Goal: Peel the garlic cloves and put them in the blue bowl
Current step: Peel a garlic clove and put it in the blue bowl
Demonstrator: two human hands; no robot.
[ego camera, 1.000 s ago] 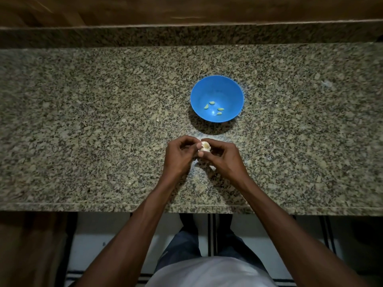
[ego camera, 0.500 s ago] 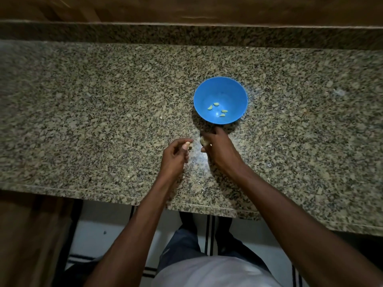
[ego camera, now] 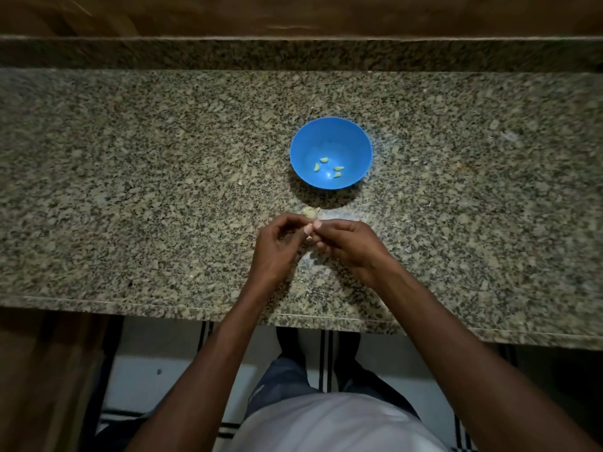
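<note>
The blue bowl [ego camera: 331, 132] stands on the granite counter, with several peeled garlic cloves [ego camera: 328, 167] lying in its bottom. Just in front of the bowl, the rest of the garlic bulb [ego camera: 310, 213] lies on the counter. My left hand [ego camera: 277, 246] and my right hand [ego camera: 346, 244] meet fingertip to fingertip right behind the bulb. Together they pinch one small garlic clove [ego camera: 310, 227], which is mostly hidden by the fingers.
The speckled granite counter [ego camera: 130, 197] runs wide to both sides, with a raised ledge [ego camera: 293, 53] at the back. Small bits of garlic skin [ego camera: 313, 256] lie on the counter under my hands. The counter's front edge [ego camera: 195, 309] is close to my forearms.
My right hand has set the garlic bulb down in front of the bowl and come back to my left hand. Both hands now pinch the clove that my left hand held.
</note>
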